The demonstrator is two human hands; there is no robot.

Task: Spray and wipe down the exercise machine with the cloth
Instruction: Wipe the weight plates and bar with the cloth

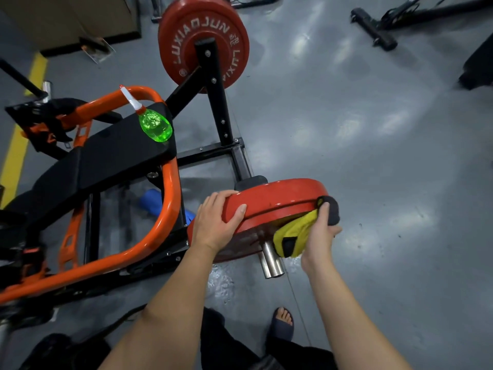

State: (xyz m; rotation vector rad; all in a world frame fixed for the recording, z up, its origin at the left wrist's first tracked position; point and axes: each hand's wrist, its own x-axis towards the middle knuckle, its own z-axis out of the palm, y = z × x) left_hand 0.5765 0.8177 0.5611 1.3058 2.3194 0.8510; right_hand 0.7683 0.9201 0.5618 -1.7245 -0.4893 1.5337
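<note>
The exercise machine has an orange tube frame point(170, 198) and a black padded bench point(106, 156). A red weight plate point(277, 196) sits on its near steel sleeve point(270, 259). My left hand point(217, 222) grips the plate's left rim, thumb on top. My right hand point(320, 236) holds a yellow and black cloth point(296, 236) against the plate's right edge and underside. A green spray bottle point(154, 125) with a white nozzle lies on the bench pad, apart from both hands.
A second red plate point(202, 41) hangs on the far side of the black frame. A blue object point(154, 202) lies on the grey floor under the machine. Other black equipment point(378, 28) stands at the top right. My sandalled foot point(282, 325) is below the plate. Yellow floor tape point(16, 156) runs along the left.
</note>
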